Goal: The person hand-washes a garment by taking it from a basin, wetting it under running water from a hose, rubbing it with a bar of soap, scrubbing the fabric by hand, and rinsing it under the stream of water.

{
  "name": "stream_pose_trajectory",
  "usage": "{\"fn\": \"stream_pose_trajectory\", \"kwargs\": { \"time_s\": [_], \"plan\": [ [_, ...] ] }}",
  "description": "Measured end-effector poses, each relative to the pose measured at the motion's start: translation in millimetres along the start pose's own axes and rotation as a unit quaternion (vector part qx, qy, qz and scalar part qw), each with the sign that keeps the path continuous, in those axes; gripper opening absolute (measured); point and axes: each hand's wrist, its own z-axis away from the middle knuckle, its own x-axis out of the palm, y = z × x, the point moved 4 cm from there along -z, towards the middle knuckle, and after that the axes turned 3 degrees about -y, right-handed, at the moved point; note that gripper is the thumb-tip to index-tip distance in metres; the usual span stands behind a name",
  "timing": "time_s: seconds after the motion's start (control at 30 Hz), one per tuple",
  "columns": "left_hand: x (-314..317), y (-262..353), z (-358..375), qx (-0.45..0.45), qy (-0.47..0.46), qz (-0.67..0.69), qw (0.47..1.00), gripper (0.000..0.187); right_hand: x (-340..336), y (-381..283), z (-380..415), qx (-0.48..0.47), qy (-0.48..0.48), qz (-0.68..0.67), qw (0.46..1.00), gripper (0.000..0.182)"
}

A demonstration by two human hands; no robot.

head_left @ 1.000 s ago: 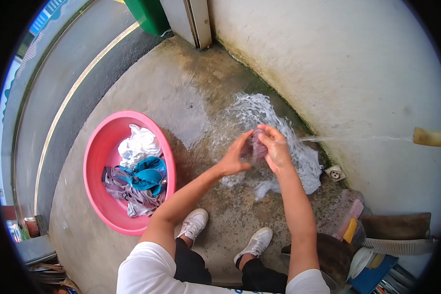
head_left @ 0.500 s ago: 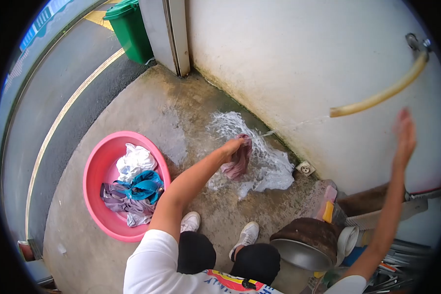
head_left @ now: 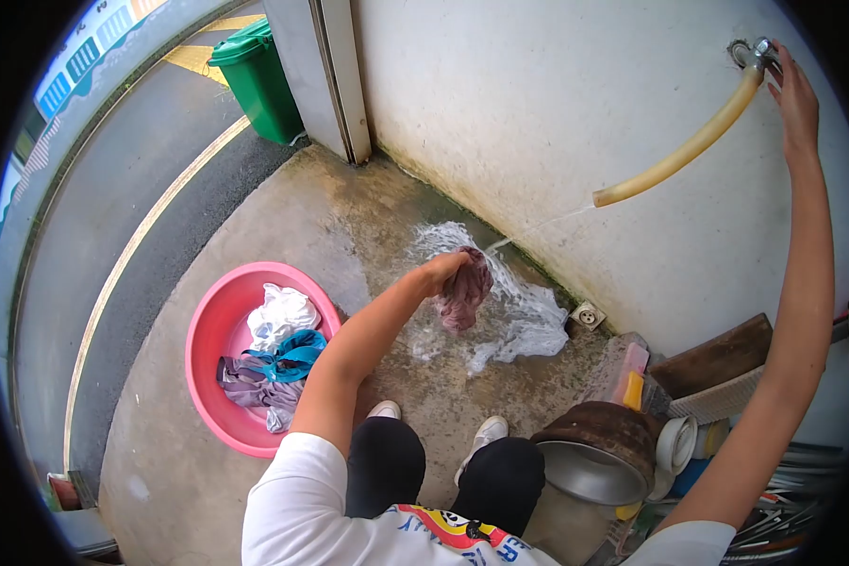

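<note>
In the head view, my left hand (head_left: 448,271) is closed on a wet, crumpled mauve cloth (head_left: 466,294), which hangs over the soapy floor. My right hand (head_left: 794,104) is raised to the metal tap (head_left: 757,53) on the wall, its fingers bent around the handle side; the handle itself is mostly hidden. From the tap droops a yellowish hose (head_left: 684,156), and a thin stream of water leaves its end toward the cloth. White foam (head_left: 528,325) spreads over the concrete below. To the left stands a pink basin (head_left: 198,344) holding white, blue and greyish-purple garments (head_left: 255,382).
A floor drain (head_left: 587,315) sits at the wall's foot. At the right lie a large metal pan (head_left: 594,472), a yellow sponge-like block (head_left: 633,391), a wooden board (head_left: 712,357) and stacked clutter. A green bin (head_left: 262,99) stands beyond the wall corner, beside the road.
My right hand has moved up to the tap and closed on it. The stream from the hose has become thinner. My left hand keeps the mauve cloth, shifted only slightly.
</note>
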Motion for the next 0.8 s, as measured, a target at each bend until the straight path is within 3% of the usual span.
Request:
{"fn": "stream_pose_trajectory", "kwargs": {
  "time_s": [0.4,0.5,0.6,0.67,0.73,0.77,0.8],
  "plan": [
    [10,5,4,0.001,-0.005,0.002,1.000,0.025,-3,8,-4,-0.028,0.001,0.032,0.999,0.044],
    [17,7,4,0.005,-0.015,0.012,1.000,0.023,1,-2,6,-0.017,0.003,0.033,0.999,0.050],
    [18,6,-4,0.014,-0.013,0.011,1.000,0.022,10,0,34,-0.024,0.059,-0.054,0.997,0.056],
    [19,3,-11,0.014,-0.026,0.015,0.999,0.021,20,25,64,-0.001,0.058,-0.133,0.989,0.055],
    [21,0,-14,0.008,-0.055,0.027,0.998,0.021,41,75,111,-0.003,0.051,-0.059,0.997,0.040],
    [21,-1,-17,0.006,-0.057,0.029,0.998,0.021,63,103,144,0.019,0.050,-0.113,0.992,0.031],
    [20,-2,-20,0.005,-0.059,0.030,0.998,0.021,83,136,179,-0.027,-0.036,-0.060,0.997,0.024]
  ]
}}
